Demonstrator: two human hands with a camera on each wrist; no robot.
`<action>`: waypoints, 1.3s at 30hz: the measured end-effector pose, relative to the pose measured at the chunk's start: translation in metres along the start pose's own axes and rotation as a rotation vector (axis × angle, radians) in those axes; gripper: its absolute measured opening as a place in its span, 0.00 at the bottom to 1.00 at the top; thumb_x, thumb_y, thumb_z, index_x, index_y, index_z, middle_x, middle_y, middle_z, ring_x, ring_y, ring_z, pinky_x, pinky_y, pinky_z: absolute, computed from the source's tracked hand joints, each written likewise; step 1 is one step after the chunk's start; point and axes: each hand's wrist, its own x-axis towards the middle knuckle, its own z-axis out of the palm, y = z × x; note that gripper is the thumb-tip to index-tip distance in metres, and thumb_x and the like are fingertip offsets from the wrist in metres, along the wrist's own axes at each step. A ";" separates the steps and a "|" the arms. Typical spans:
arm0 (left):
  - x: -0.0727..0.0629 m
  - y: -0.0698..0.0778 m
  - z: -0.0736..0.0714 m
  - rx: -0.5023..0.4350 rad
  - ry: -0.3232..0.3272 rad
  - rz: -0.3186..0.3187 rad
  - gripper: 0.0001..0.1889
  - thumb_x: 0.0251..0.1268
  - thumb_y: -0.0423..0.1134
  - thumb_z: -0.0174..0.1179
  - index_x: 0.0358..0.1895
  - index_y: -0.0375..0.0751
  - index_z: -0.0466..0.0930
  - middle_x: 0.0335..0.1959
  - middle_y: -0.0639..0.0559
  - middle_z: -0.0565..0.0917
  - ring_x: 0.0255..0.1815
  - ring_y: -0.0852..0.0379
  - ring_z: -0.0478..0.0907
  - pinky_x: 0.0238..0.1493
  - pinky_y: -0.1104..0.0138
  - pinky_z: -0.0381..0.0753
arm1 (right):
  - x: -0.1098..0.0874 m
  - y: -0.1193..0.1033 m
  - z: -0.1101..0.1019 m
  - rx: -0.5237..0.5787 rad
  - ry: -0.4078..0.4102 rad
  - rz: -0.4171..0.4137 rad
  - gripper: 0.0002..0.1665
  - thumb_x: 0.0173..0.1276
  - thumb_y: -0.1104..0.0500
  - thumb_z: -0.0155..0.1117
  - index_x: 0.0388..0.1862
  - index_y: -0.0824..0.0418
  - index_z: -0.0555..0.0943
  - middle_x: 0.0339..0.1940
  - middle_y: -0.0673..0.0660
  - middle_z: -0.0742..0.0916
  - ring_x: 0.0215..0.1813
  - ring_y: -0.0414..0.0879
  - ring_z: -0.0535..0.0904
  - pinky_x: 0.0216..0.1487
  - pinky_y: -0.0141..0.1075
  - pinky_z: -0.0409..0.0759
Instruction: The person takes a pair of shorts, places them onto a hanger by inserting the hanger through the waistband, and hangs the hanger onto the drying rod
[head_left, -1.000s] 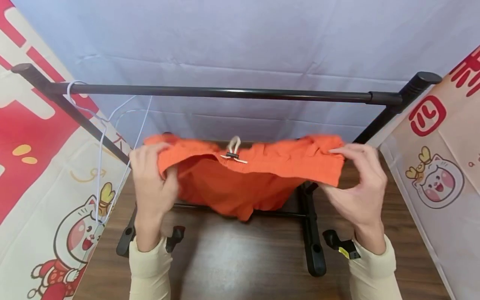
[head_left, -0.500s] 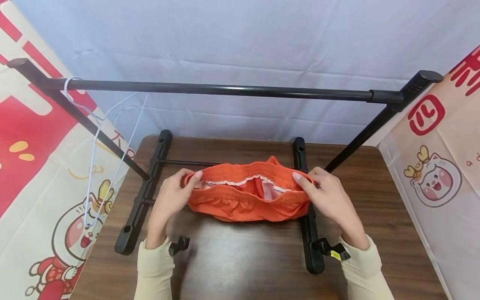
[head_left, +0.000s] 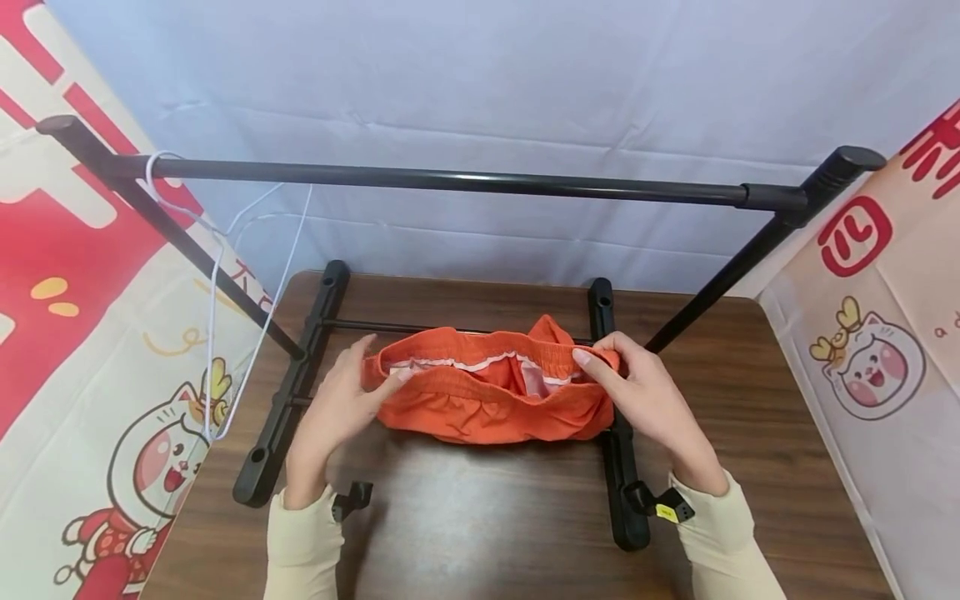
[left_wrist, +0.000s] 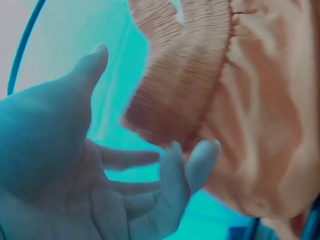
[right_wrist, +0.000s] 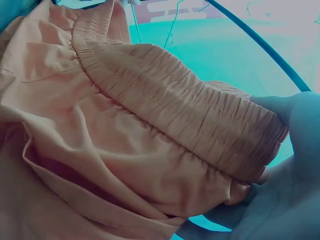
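Note:
Orange shorts [head_left: 487, 408] with a gathered elastic waistband sit low over the base of a black rack, waist opening upward and white trim showing inside. At the waistband's right end, my right hand [head_left: 645, 387] pinches the fabric, thumb on the inner side. My left hand [head_left: 337, 408] is at the left end, thumb and fingers spread apart. In the left wrist view, a gap separates the left thumb [left_wrist: 92, 65] from the waistband [left_wrist: 175, 90], and the fingertips lie close to its corner. The right wrist view shows the waistband [right_wrist: 185, 105] reaching into the right hand [right_wrist: 295, 160].
The rack's black rail [head_left: 450, 177] crosses above the shorts, with slanted posts on both sides. A white wire hanger [head_left: 213, 292] hangs at the rail's left end. The rack's feet [head_left: 626, 492] stand on the brown wooden table [head_left: 465, 533]. Cloth backdrops surround it.
The shorts came down from below the rail toward the table, and their waist turned to open upward. My left thumb and fingers have since let go of the waistband; my right hand keeps its pinch.

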 end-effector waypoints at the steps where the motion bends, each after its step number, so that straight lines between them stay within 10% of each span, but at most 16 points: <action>1: -0.001 0.002 -0.002 0.008 0.009 -0.004 0.52 0.69 0.73 0.58 0.83 0.41 0.54 0.77 0.34 0.69 0.75 0.33 0.71 0.73 0.34 0.69 | 0.000 0.000 0.000 0.002 0.008 -0.004 0.21 0.78 0.39 0.62 0.46 0.56 0.78 0.32 0.56 0.80 0.32 0.46 0.75 0.29 0.34 0.72; 7: -0.010 0.020 -0.015 0.033 0.089 0.025 0.54 0.68 0.74 0.58 0.84 0.40 0.51 0.74 0.36 0.71 0.64 0.37 0.78 0.67 0.37 0.74 | 0.000 -0.001 0.000 0.020 0.028 -0.019 0.20 0.77 0.40 0.64 0.47 0.55 0.79 0.32 0.55 0.80 0.32 0.45 0.75 0.29 0.35 0.72; 13: -0.016 0.030 -0.031 0.109 0.203 0.107 0.56 0.63 0.78 0.58 0.84 0.44 0.55 0.77 0.36 0.68 0.74 0.33 0.65 0.67 0.34 0.71 | -0.001 -0.002 0.001 0.034 0.025 -0.036 0.17 0.76 0.41 0.67 0.45 0.53 0.79 0.31 0.55 0.79 0.29 0.45 0.73 0.27 0.35 0.70; 23: -0.007 0.039 -0.047 -0.057 0.710 0.364 0.49 0.69 0.81 0.42 0.66 0.39 0.80 0.59 0.34 0.81 0.55 0.35 0.77 0.54 0.46 0.74 | -0.004 -0.001 0.000 0.032 0.024 -0.034 0.16 0.76 0.43 0.68 0.46 0.54 0.79 0.31 0.55 0.79 0.27 0.45 0.72 0.27 0.35 0.70; 29: 0.001 0.047 -0.057 -0.134 0.907 0.480 0.59 0.61 0.88 0.35 0.61 0.33 0.82 0.55 0.28 0.80 0.49 0.31 0.71 0.53 0.51 0.65 | -0.005 0.001 -0.001 0.034 0.020 -0.038 0.15 0.75 0.44 0.68 0.46 0.54 0.79 0.31 0.55 0.79 0.26 0.45 0.71 0.26 0.35 0.69; 39: 0.011 0.051 -0.070 -0.219 1.248 0.319 0.40 0.69 0.72 0.56 0.60 0.34 0.80 0.56 0.34 0.79 0.60 0.48 0.72 0.63 0.62 0.67 | -0.007 0.000 0.003 0.076 0.003 -0.035 0.15 0.74 0.44 0.70 0.45 0.53 0.80 0.30 0.56 0.78 0.26 0.46 0.72 0.24 0.35 0.69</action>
